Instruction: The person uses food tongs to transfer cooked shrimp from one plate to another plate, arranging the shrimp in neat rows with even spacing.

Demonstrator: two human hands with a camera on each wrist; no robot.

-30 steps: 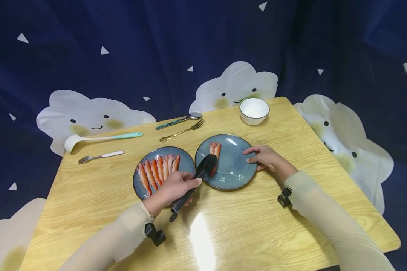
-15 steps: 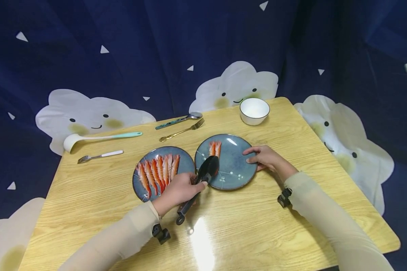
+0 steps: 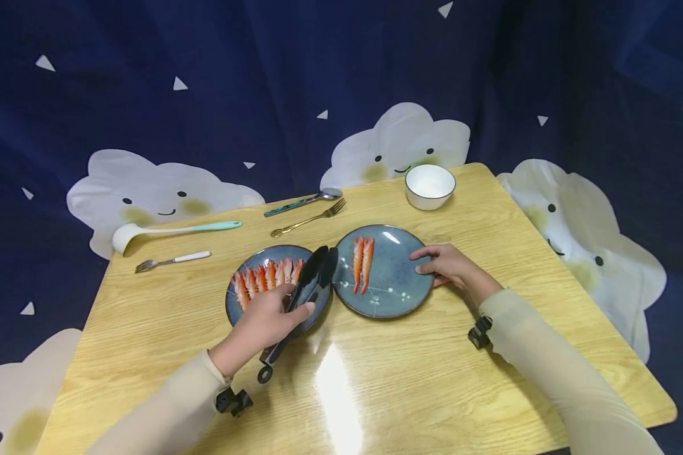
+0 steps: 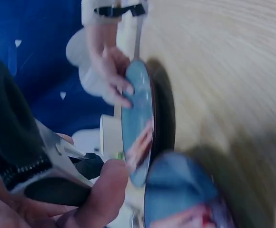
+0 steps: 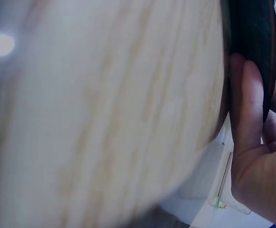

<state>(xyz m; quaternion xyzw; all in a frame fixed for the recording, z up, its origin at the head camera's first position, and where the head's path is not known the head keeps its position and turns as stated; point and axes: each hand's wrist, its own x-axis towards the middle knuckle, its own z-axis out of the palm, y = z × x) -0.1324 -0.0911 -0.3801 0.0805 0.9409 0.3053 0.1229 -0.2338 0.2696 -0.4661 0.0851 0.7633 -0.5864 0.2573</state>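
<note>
My left hand (image 3: 264,321) grips black tongs (image 3: 312,281) over the right side of the left blue plate (image 3: 269,254). Several orange-and-white shrimp (image 3: 260,278) lie in a row on that plate, partly hidden by the hand. The tongs' two heads stand apart, with nothing seen between them. On the right blue plate (image 3: 395,268), two shrimp (image 3: 363,265) lie side by side, left of its middle. My right hand (image 3: 444,262) holds this plate's right rim, thumb side above. In the right wrist view, fingers (image 5: 252,99) reach under the plate's dark underside (image 5: 252,33).
A white bowl (image 3: 429,188) stands at the back right of the wooden table (image 3: 432,373). Behind the plates lie a spoon (image 3: 304,202) and a gold fork (image 3: 308,218). At the left are a ladle (image 3: 184,229) and a white-handled fork (image 3: 173,260).
The tongs have let go of the second shrimp on the right plate, and my left hand has carried them left over the other plate. My right hand keeps its place on the rim.
</note>
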